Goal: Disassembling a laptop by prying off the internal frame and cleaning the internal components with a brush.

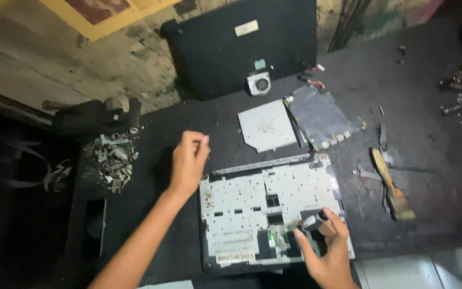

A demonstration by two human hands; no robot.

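1. Laptop chassis point(274, 208) lies flat and stripped, its silver inner plate facing up, directly under my right hand point(327, 249) and just to the right of my left hand point(189, 160). I judge it sits square to me so both hands can reach it from either side.

2. My right hand is curled around a small dark, silver-tipped tool point(312, 221), thumb and fingers pinched on it, the tip pointing down and left toward the green strip point(275, 239) near the chassis's front edge. I can't tell whether the tip touches the plate.

3. My left hand hovers above the dark tabletop point(434, 176), just off the chassis's upper-left corner. The fingers are drawn together, fingertips pinched at the top as if on something tiny; whatever it is, it is too small for me to make out.

4. Beyond my left hand and to its right lies a pale square plate point(267, 126), and beside that a grey circuit board point(322, 116). They seem laid out flat and apart so each piece stays findable.

5. Further back, a small round fan point(259, 84) rests in front of a black lid panel point(241, 45) propped against the wall.

6. To the left of my left hand sits a heap of small metal scraps point(110, 160), near the table's edge.

7. Well to the right of my right hand lies a brush point(393, 184) with a yellowish handle, bristles toward me, clear of the chassis.
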